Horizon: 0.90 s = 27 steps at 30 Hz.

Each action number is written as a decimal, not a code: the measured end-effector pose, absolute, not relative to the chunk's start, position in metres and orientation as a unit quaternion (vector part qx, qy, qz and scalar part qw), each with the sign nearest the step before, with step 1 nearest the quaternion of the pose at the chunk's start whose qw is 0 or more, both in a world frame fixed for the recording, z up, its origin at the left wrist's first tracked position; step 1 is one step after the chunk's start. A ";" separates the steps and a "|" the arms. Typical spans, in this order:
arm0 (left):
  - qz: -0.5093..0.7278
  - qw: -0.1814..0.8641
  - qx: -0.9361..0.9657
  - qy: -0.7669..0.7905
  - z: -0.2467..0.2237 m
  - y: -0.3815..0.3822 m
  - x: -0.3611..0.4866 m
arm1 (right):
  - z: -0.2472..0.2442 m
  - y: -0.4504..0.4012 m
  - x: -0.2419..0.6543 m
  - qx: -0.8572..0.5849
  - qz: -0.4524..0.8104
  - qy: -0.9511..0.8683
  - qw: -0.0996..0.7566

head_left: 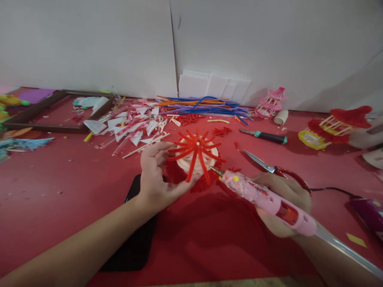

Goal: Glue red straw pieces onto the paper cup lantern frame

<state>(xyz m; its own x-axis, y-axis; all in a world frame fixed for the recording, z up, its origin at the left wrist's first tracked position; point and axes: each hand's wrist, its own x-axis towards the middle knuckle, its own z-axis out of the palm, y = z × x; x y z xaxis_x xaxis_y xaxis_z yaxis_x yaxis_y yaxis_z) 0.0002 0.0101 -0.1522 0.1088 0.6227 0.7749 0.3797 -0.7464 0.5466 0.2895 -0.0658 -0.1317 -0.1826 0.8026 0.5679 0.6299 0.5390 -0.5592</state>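
My left hand (158,175) is closed on the left side of a small round craft piece (182,160), a cream ring topped by red pipe cleaner (191,165) spokes that fan out from its centre. In my right hand (284,199) is a pink hot glue gun (266,201), with a clear glue stick (344,247) sticking out of its back end. The gun's metal nozzle is at the right edge of the cream ring; whether it touches cannot be made out. More red pipe cleaner pieces show beneath the ring.
Scissors (260,161) and a utility knife (266,136) lie at right. Behind are loose pipe cleaners (206,104) and wrapper scraps (134,123). A red pagoda model (335,125) and a pink one (272,103) stand far right. A black phone (134,243) lies under my left forearm.
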 end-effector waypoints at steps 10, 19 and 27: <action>0.574 0.102 0.739 0.338 -0.151 0.010 0.001 | -0.118 -0.064 0.286 -0.430 -0.020 -0.815 0.387; 0.585 0.078 0.735 0.335 -0.154 0.011 0.002 | -0.113 -0.062 0.283 -0.419 -0.060 -0.822 0.381; 0.598 0.071 0.729 0.326 -0.157 0.013 0.002 | -0.112 -0.062 0.286 -0.422 -0.055 -0.822 0.377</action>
<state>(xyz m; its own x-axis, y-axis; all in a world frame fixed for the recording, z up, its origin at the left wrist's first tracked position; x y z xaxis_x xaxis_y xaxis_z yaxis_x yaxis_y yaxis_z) 0.0022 0.0128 -0.1565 0.0727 0.5611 0.8246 0.3908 -0.7767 0.4940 0.2864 -0.0617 -0.1119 -0.3590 0.6527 0.6672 0.7362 0.6374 -0.2275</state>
